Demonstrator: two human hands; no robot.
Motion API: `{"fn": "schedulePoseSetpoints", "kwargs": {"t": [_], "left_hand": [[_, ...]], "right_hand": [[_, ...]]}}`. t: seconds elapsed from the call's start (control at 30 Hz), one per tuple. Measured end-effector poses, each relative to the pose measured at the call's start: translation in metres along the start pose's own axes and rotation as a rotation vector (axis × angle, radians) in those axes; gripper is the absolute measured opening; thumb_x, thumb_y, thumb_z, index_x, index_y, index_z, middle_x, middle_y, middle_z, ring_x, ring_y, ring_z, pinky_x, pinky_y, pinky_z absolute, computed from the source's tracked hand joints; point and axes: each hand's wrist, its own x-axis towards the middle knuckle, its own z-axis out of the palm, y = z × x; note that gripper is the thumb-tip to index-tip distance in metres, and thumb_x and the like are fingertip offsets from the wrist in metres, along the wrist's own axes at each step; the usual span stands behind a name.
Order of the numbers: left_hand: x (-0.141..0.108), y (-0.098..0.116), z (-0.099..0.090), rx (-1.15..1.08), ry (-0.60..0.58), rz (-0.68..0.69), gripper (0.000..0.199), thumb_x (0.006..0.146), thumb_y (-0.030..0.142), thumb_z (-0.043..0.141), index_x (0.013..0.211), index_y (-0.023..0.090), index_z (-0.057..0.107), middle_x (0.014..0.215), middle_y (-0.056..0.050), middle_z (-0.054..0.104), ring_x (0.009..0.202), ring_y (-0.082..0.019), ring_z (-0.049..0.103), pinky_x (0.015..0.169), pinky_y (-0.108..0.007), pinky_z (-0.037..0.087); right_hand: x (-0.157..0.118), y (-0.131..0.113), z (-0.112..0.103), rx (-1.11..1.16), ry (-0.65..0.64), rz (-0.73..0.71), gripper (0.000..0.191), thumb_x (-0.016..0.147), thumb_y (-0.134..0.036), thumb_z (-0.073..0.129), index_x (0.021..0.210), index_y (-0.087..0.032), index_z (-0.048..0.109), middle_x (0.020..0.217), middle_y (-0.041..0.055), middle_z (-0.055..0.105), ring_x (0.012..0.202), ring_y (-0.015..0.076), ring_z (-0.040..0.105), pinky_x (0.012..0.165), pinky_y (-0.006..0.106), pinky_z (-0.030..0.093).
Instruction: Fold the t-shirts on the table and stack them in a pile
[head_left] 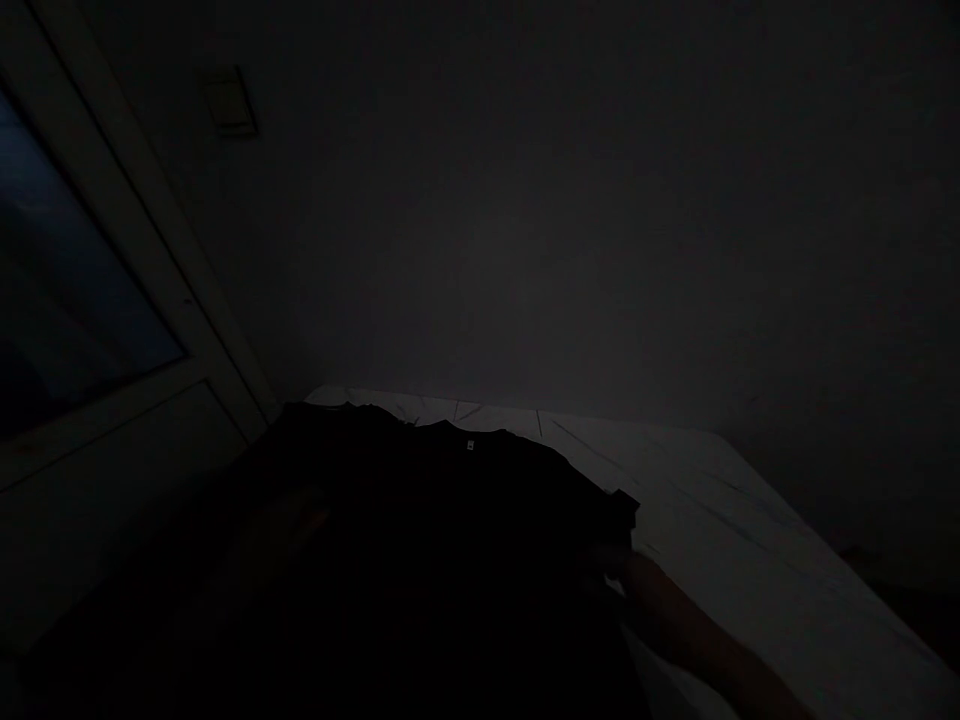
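Observation:
A black T-shirt (465,540) lies spread out, its neckline away from me and a small light label (470,445) at the collar. My right hand (630,572) is at its right edge, just below the sleeve (624,505). A small pale gap shows by the fingers, but the dark hides whether they grip the cloth. My left hand (304,518) is over the dark cloth on the left, barely visible, its fingers lost in shadow. Further left, more black cloth (322,425) with a second neckline-like edge lies beside the shirt.
Under the cloth is a white marble-patterned table (720,510), its far edge against a grey wall (510,230). To the left stands a framed door (202,340) with a bluish glass pane (67,280). A switch plate (229,102) is on the wall. The room is very dark.

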Motion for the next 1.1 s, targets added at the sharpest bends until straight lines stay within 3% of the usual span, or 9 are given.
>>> {"fn": "schedulePoseSetpoints", "kwargs": {"t": [0.07,0.17,0.23,0.3,0.43,0.57,0.77,0.93,1.1], "left_hand": [[0.042,0.029,0.007,-0.051,-0.062,0.165,0.031,0.091,0.043,0.051,0.109,0.025,0.070,0.111,-0.005,0.075,0.101,-0.022,0.071,0.091,-0.034,0.055],[0.105,0.087,0.043,-0.045,-0.072,0.383,0.033,0.093,0.034,0.052,0.119,0.020,0.066,0.124,-0.011,0.070,0.115,-0.024,0.065,0.102,-0.038,0.049],[0.134,0.116,0.073,-0.005,-0.042,0.434,0.036,0.092,0.031,0.055,0.125,0.018,0.062,0.131,-0.012,0.067,0.124,-0.025,0.060,0.108,-0.041,0.045],[0.150,0.127,0.101,0.023,-0.021,0.425,0.039,0.092,0.030,0.056,0.128,0.016,0.060,0.135,-0.015,0.064,0.129,-0.028,0.057,0.111,-0.044,0.043],[0.156,0.114,0.138,0.095,0.047,0.310,0.037,0.097,0.029,0.046,0.127,0.012,0.061,0.136,-0.020,0.061,0.129,-0.031,0.056,0.109,-0.049,0.042],[0.155,0.099,0.147,0.178,0.120,0.231,0.036,0.100,0.026,0.040,0.123,0.013,0.064,0.126,-0.017,0.066,0.119,-0.028,0.059,0.103,-0.042,0.044],[0.153,0.100,0.144,0.197,0.179,0.219,0.034,0.098,0.022,0.047,0.128,0.017,0.062,0.122,-0.013,0.065,0.115,-0.027,0.058,0.099,-0.043,0.042],[0.149,0.104,0.133,0.189,0.157,0.205,0.028,0.096,0.017,0.047,0.113,0.019,0.068,0.116,-0.012,0.069,0.112,-0.026,0.061,0.095,-0.041,0.044],[0.138,0.116,0.114,0.204,0.162,0.191,0.036,0.095,0.008,0.039,0.112,0.020,0.069,0.102,-0.010,0.074,0.100,-0.024,0.068,0.089,-0.036,0.049]], "right_hand": [[0.074,-0.010,-0.006,-0.029,0.053,0.002,0.031,0.093,-0.028,0.048,0.109,-0.019,0.073,0.112,0.0110,0.075,0.099,0.0248,0.071,0.089,0.037,0.054],[0.164,-0.007,0.007,-0.130,0.230,0.085,0.036,0.092,-0.023,0.051,0.122,-0.014,0.068,0.127,0.0150,0.069,0.118,0.0260,0.063,0.103,0.038,0.046],[0.202,0.004,0.024,-0.214,0.306,0.187,0.040,0.094,-0.025,0.052,0.130,-0.013,0.064,0.134,0.0172,0.065,0.125,0.0275,0.059,0.105,0.039,0.043],[0.221,0.019,0.042,-0.285,0.367,0.256,0.042,0.096,-0.029,0.051,0.135,-0.015,0.060,0.136,0.0171,0.063,0.127,0.0288,0.057,0.105,0.041,0.041],[0.229,0.047,0.062,-0.308,0.414,0.244,0.034,0.098,-0.027,0.049,0.127,-0.018,0.065,0.131,0.0126,0.066,0.122,0.0267,0.059,0.103,0.039,0.039],[0.229,0.054,0.061,-0.273,0.441,0.234,0.026,0.094,-0.021,0.051,0.112,-0.021,0.070,0.119,0.0094,0.070,0.109,0.0247,0.062,0.094,0.034,0.041],[0.230,0.049,0.058,-0.278,0.472,0.241,0.024,0.094,-0.015,0.050,0.106,-0.019,0.071,0.107,0.0100,0.073,0.102,0.0239,0.064,0.090,0.033,0.040],[0.228,0.047,0.057,-0.287,0.489,0.261,0.027,0.091,-0.008,0.046,0.102,-0.017,0.069,0.095,0.0100,0.072,0.094,0.0239,0.065,0.082,0.032,0.041],[0.221,0.039,0.055,-0.201,0.597,0.192,0.034,0.088,-0.005,0.040,0.105,-0.015,0.068,0.102,0.0131,0.073,0.098,0.0242,0.066,0.086,0.032,0.045]]}}
